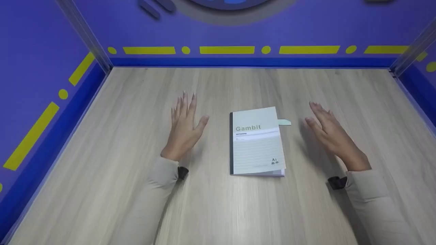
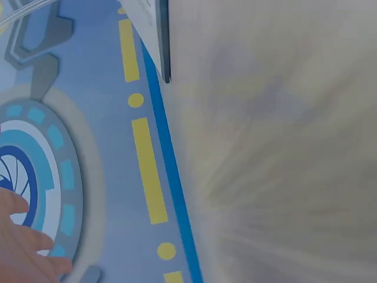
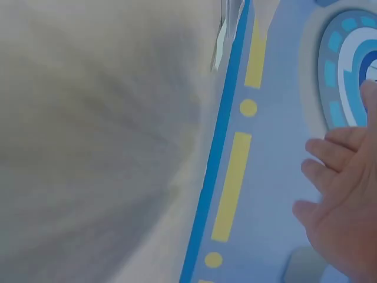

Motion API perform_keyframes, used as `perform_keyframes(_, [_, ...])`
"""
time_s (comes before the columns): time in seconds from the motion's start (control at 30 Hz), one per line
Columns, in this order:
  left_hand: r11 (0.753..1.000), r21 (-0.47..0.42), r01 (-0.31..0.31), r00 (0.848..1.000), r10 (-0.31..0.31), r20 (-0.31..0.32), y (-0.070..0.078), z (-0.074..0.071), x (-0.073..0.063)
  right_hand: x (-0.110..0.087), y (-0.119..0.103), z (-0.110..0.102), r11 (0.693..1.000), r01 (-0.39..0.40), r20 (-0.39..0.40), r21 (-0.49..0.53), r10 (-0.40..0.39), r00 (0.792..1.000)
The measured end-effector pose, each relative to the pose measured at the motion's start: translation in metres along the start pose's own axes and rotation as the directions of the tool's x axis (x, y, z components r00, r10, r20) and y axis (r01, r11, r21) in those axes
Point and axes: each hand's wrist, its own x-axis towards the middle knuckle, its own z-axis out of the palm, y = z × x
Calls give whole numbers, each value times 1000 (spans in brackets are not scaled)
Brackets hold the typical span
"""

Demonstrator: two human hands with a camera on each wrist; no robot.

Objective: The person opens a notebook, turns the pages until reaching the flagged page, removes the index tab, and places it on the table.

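Observation:
A pale notebook (image 1: 256, 149) with a dark spine and "Gambit" on its cover lies in the middle of the table, its cover slightly lifted along the lower right. From its right edge a light green tab (image 1: 284, 122) sticks out. My left hand (image 1: 185, 131) hovers to the left of the notebook, fingers straight and thumb spread, holding nothing. On the other side, my right hand (image 1: 332, 134) is held apart from the tab with its fingers extended and nothing in it. The notebook's dark spine (image 2: 164, 41) shows at the top of the left wrist view.
The wood-grain table (image 1: 112, 143) is bounded at the back by a blue panel (image 1: 238, 37) with yellow dashes and dots. Another blue side panel (image 1: 30, 68) stands at the left, and one edges the right. Dark bands (image 1: 183, 173) sit at both sleeve cuffs.

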Motion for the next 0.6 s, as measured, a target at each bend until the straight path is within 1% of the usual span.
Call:
perform_keyframes(0.1, [992, -127, 19, 999, -15, 32, -1, 1, -1, 1, -4, 6, 999, 15, 61, 30, -17, 998])
perform_keyframes(0.2, [966, -256, 43, 998, -28, 63, -2, 3, -4, 2, -8, 14, 999, 20, 121, 48, -25, 992])
perform_keyframes(0.27, [946, -317, 60, 996, -36, 81, -2, 5, -5, 1, -10, 18, 999, 14, 160, 52, -22, 987])
perform_keyframes(0.37, [921, -381, 88, 993, -50, 108, -3, 7, -6, 1, -14, 24, 998, 16, 210, 55, -27, 977])
perform_keyframes(0.6, [874, -466, 134, 987, -73, 146, -6, 9, -9, -1, -22, 33, 998, 19, 300, 66, -37, 953])
